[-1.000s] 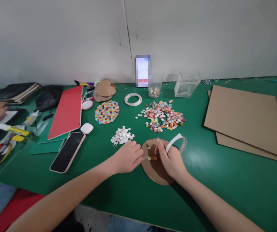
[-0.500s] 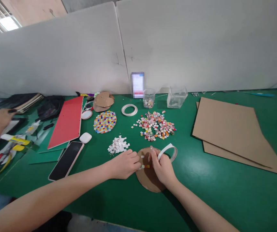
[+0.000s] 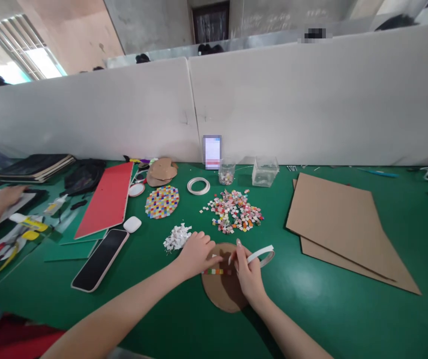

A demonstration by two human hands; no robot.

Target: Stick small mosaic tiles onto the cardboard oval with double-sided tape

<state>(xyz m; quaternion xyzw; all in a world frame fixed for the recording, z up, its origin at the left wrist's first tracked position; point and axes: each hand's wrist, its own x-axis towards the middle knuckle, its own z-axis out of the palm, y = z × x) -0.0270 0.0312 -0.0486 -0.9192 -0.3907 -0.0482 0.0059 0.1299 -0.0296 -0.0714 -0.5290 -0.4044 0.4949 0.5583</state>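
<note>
A round brown cardboard disc [image 3: 223,294] lies on the green table near me, with a short row of small coloured tiles [image 3: 215,271] stuck across it. My left hand [image 3: 195,253] rests at the disc's left edge, fingers curled, fingertips touching the tile row. My right hand [image 3: 248,271] lies on the disc, fingers closed round a roll of white tape [image 3: 262,255] that sticks out to the right. A heap of loose coloured tiles [image 3: 234,217] lies just beyond the disc. A pile of white paper bits [image 3: 177,237] sits to the left of my left hand.
A finished tiled disc [image 3: 162,202], a tape ring [image 3: 198,186], two clear containers [image 3: 264,172] and brown card sheets [image 3: 333,224] lie further out. A phone [image 3: 99,259], white earbud case [image 3: 132,224] and red board [image 3: 107,199] are at left, where another person's hand [image 3: 6,195] works.
The camera has tilted up, so the table scene sits lower in view. The coloured tile row on the disc looks longer, and my left hand's fingertips have shifted onto it.
</note>
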